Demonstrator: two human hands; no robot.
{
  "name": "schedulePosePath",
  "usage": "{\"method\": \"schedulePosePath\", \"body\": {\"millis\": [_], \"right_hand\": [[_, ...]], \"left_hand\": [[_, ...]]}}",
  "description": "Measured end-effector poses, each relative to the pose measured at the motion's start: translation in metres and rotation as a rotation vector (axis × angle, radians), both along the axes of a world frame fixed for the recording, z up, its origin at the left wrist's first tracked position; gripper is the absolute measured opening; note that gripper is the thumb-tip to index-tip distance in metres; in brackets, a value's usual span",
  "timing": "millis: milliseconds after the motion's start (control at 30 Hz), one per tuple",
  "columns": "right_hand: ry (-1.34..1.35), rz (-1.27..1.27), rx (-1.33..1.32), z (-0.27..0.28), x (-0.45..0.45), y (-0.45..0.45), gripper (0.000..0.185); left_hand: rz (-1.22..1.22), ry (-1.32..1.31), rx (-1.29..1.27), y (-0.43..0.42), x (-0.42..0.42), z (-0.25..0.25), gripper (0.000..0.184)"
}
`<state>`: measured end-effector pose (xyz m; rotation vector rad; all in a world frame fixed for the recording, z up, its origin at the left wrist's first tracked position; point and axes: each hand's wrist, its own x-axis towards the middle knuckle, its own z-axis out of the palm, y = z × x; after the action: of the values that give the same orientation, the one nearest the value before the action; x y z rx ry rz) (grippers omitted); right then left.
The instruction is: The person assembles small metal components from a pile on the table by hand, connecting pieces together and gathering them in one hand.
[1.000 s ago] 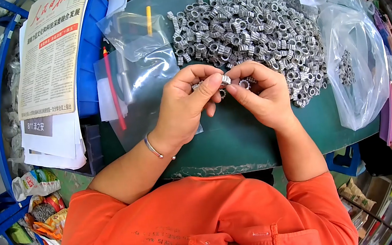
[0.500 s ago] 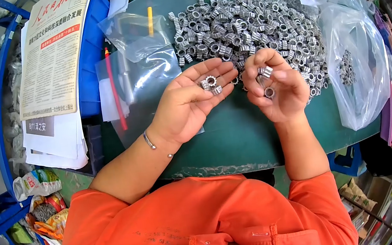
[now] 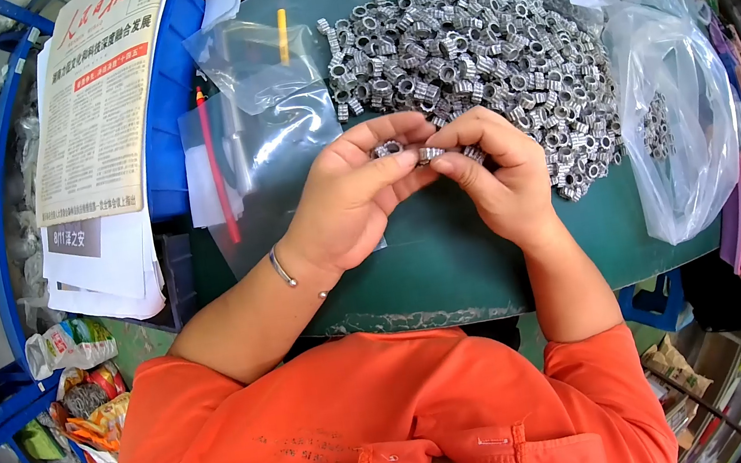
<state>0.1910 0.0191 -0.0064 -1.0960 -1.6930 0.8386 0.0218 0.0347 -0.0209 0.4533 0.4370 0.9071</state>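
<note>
My left hand is cupped palm up over the table's front half, its thumb bent across the fingers. A small toothed metal ring lies in its fingers. Another metal ring is pinched where both hands meet, between the left thumb and the fingertips of my right hand. Part of a further ring shows under the right hand's curled fingers. Just beyond the hands spreads a large heap of the same metal rings. How many rings each hand holds is partly hidden.
On the green table, clear plastic sheets carry a red pen and a yellow stick. A newspaper lies over a blue bin at left. Clear plastic bags stand at right.
My right hand has moved left and its fingers have turned inward to meet my left hand. A ring is now pinched between them. The left hand has curled slightly.
</note>
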Motion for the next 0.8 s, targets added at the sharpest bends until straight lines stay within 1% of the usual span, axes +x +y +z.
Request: {"method": "schedulePosePath", "body": {"millis": [67, 200, 300, 467, 600, 667, 700, 767, 800], "right_hand": [[0.028, -0.033, -0.007, -0.0004, 0.0006, -0.0001, 0.011], [0.050, -0.041, 0.017, -0.0003, 0.0003, -0.0004, 0.012], [0.057, -0.061, -0.056, 0.0013, -0.0008, -0.0022, 0.014], [0.066, -0.056, 0.021, -0.0017, -0.0008, -0.0010, 0.016], [0.052, -0.052, 0.010, 0.0005, -0.0006, -0.0014, 0.016], [0.001, -0.022, 0.101, -0.0015, 0.0009, 0.0003, 0.014], [0.001, -0.022, 0.101, 0.0006, 0.0017, -0.0014, 0.014], [0.678, 0.018, -0.509, 0.0069, 0.0041, -0.0059, 0.006], [0.962, 0.134, -0.502, 0.0011, 0.0065, -0.0034, 0.006]], "left_hand": [[-0.028, 0.246, 0.043, -0.0019, 0.0003, 0.0030, 0.021], [-0.033, 0.242, 0.027, -0.0028, 0.0011, 0.0025, 0.015], [-0.014, 0.210, 0.007, -0.0028, 0.0014, 0.0057, 0.013], [-0.031, 0.184, 0.010, -0.0026, 0.0007, 0.0018, 0.011], [-0.039, 0.202, -0.005, -0.0032, 0.0008, 0.0040, 0.011], [-0.071, 0.155, 0.001, -0.0032, -0.0009, -0.0002, 0.013], [-0.071, 0.155, 0.001, -0.0026, -0.0016, -0.0007, 0.013], [-0.064, 0.090, -0.007, -0.0006, -0.0026, -0.0010, 0.023], [-0.063, 0.091, -0.004, -0.0002, -0.0017, 0.0012, 0.023]]}}
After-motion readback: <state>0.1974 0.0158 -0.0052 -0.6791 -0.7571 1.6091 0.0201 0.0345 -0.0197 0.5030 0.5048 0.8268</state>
